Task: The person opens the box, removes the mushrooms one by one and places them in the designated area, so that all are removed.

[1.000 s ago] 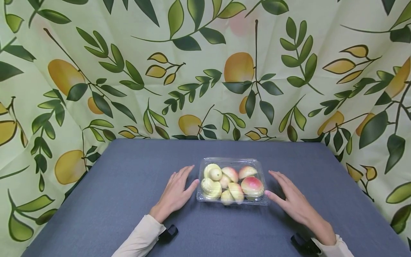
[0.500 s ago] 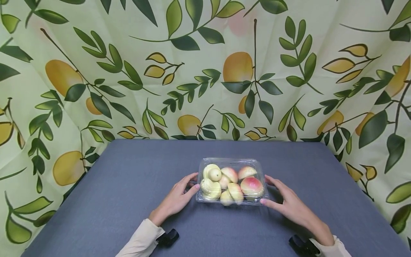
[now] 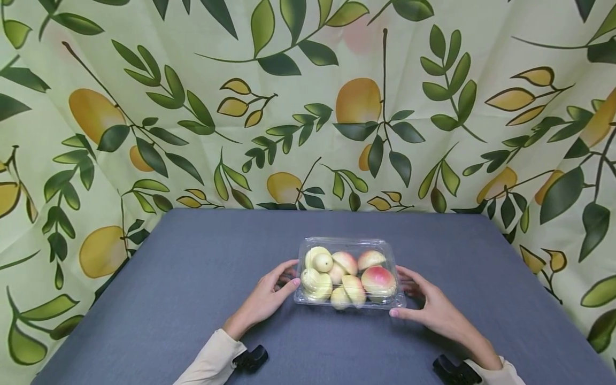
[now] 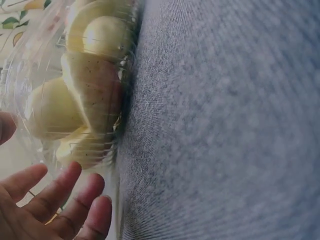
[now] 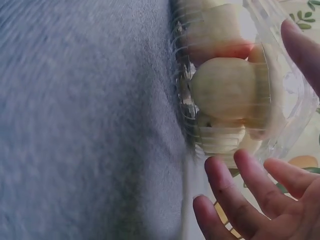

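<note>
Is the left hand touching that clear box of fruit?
Cannot tell. In the head view, the left hand overlaps the edge of the clear box; in the left wrist view, its fingertips sit close by. Neither plainly shows contact or a gap.

My right hand (image 5: 285,220) occupies the lower right, its fingers spread and slightly bent, with the fingertips near the end of a clear, ribbed plastic container (image 5: 186,95); contact cannot be told. My thumb (image 5: 302,50) points upward at the upper right. Within the container: pale yellow fruit (image 5: 222,87), partly flushed red. Left: blue-grey cloth (image 5: 90,125). Right background: leaf-patterned fabric (image 5: 300,15).
</note>
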Demonstrator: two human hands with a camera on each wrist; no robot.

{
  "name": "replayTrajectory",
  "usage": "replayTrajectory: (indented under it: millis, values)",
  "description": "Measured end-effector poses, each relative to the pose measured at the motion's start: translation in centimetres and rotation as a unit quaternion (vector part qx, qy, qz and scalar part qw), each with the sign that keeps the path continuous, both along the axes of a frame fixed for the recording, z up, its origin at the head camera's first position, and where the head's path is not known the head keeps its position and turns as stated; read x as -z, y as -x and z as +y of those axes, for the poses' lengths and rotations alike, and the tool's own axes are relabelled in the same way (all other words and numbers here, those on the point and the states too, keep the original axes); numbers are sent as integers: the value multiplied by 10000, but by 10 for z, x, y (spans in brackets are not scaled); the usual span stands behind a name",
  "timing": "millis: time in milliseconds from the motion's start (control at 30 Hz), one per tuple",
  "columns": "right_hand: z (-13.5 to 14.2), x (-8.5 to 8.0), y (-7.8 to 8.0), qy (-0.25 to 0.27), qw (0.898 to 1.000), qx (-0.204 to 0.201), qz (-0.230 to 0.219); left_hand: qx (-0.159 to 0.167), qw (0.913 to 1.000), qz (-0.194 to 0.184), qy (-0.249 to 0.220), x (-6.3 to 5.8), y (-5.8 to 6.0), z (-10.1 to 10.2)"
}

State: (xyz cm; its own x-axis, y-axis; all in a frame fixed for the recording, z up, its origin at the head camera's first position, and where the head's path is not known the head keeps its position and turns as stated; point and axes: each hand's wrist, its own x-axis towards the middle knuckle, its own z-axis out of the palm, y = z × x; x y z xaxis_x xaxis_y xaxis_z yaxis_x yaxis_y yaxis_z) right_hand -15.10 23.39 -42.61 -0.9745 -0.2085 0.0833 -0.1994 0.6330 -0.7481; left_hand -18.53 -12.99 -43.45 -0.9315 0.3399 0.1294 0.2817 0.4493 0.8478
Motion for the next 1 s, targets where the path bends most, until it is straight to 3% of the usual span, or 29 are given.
replayTrajectory:
  millis: [267,500,733,1000]
  values:
    - [0,3,0,607,9981,-81,37,392,9918,-594,-1058,1,4,-1]
    - [1,5,0,1114,9933,-289,71,722,9831,-986,-1366,1,5,-2]
    - [5,7,0,1457,9881,-466,-126,1128,9583,-1801,-1909,2,5,-6]
    - [10,8,2,1975,9736,-1038,-474,1770,9435,-1838,-2114,3,5,-11]
